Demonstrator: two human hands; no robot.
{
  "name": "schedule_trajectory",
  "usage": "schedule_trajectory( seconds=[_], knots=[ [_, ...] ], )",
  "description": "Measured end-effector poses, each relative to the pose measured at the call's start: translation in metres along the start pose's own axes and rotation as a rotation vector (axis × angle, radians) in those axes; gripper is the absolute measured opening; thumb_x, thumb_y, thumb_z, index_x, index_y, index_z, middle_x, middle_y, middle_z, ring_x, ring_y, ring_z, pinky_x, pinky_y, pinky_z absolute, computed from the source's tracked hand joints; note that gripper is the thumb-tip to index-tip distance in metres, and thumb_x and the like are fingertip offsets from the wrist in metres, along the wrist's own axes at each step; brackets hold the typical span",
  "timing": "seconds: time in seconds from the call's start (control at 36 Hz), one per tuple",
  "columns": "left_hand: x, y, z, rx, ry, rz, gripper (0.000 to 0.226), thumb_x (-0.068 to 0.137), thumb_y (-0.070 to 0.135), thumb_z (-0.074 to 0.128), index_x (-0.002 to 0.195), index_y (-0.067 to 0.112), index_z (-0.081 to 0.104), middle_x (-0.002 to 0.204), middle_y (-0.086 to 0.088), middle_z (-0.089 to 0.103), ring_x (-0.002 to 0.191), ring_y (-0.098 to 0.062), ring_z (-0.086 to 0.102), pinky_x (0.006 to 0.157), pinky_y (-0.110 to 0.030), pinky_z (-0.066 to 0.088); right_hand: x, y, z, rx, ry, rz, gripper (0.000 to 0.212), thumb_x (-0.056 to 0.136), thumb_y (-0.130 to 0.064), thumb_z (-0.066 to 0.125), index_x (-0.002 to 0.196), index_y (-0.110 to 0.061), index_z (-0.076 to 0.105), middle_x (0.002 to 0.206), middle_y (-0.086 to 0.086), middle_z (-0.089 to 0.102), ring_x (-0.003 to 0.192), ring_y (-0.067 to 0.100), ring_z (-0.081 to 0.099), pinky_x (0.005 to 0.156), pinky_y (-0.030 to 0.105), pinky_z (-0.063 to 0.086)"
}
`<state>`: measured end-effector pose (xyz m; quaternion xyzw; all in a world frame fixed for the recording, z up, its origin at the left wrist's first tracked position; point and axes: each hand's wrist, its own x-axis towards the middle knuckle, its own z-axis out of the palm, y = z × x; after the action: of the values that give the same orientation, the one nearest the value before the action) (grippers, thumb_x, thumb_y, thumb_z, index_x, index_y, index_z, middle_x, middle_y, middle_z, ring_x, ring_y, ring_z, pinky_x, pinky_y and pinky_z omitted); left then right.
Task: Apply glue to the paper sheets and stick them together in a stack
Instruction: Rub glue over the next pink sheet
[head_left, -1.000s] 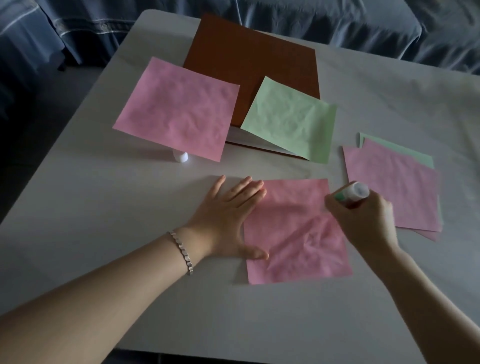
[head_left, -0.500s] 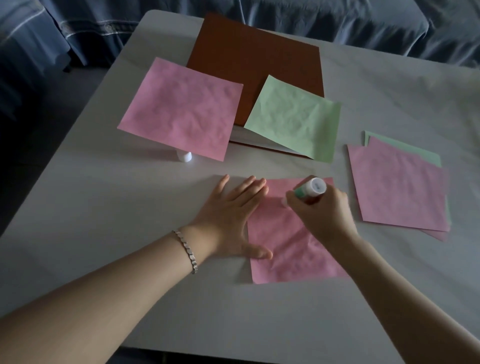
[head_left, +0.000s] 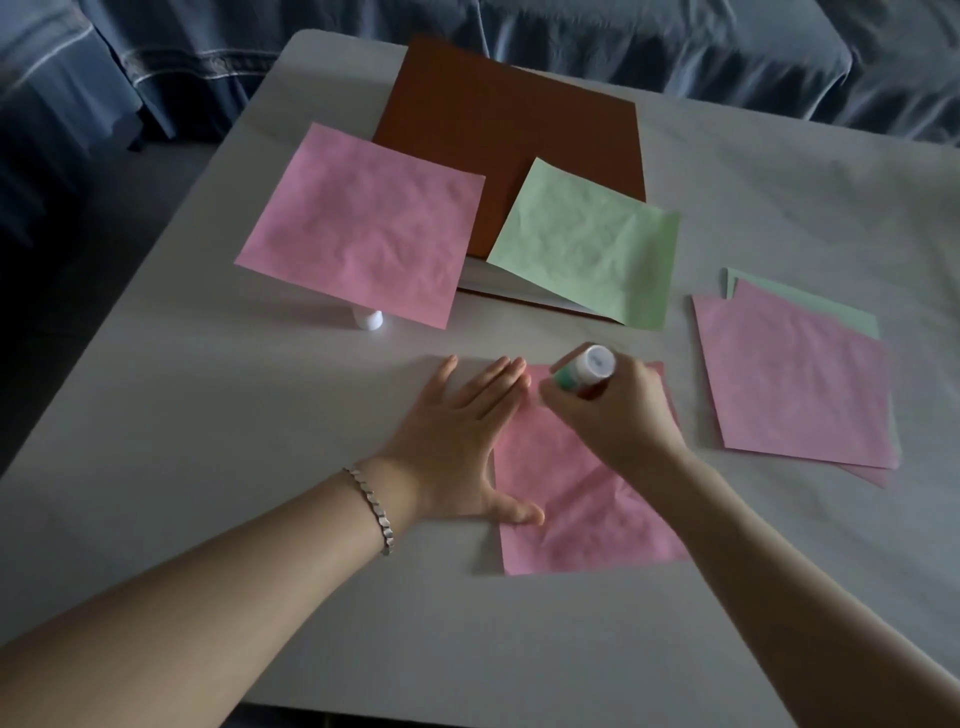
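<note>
Right hand (head_left: 621, 418) grips the glue stick (head_left: 589, 368) over the pink sheet (head_left: 566, 512); left hand (head_left: 454, 444) lies flat on its edge.

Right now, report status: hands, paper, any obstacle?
Left hand flat, pressing pink sheet at left edge. Right hand grips glue stick at its far corner. No obstacle on sheet.

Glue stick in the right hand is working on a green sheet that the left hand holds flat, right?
Not quite: the sheet is pink, not green. In the head view the right hand grips the glue stick over the pink sheet, and the left hand lies flat on its left edge.
</note>
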<state>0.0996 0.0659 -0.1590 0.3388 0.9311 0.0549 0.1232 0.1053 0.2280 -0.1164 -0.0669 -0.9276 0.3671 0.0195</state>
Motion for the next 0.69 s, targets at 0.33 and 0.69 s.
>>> schedule_trajectory(
  seconds=[0.33, 0.69],
  knots=[
    [0.000, -0.001, 0.002, -0.018, -0.014, -0.006, 0.127, 0.051, 0.092, 0.014, 0.145, 0.014, -0.021, 0.143, 0.008, -0.036, 0.128, -0.003, -0.040, 0.107, -0.039, -0.027, 0.006, 0.040, -0.042, 0.074, 0.045, 0.179, 0.013, 0.070, -0.019, 0.074, 0.072, -0.023, 0.063, 0.067, -0.005, 0.062, 0.061, 0.012, 0.054, 0.053, 0.020, 0.039],
    [0.000, -0.001, 0.004, -0.014, 0.009, 0.005, 0.128, 0.050, 0.091, 0.013, 0.147, 0.013, -0.015, 0.145, 0.006, -0.031, 0.135, -0.004, -0.029, 0.111, -0.042, -0.020, 0.013, 0.020, -0.034, 0.311, -0.045, 0.112, 0.016, 0.072, -0.010, 0.071, 0.079, -0.020, 0.061, 0.062, -0.003, 0.063, 0.050, 0.010, 0.058, 0.063, 0.034, 0.052]
  ],
)
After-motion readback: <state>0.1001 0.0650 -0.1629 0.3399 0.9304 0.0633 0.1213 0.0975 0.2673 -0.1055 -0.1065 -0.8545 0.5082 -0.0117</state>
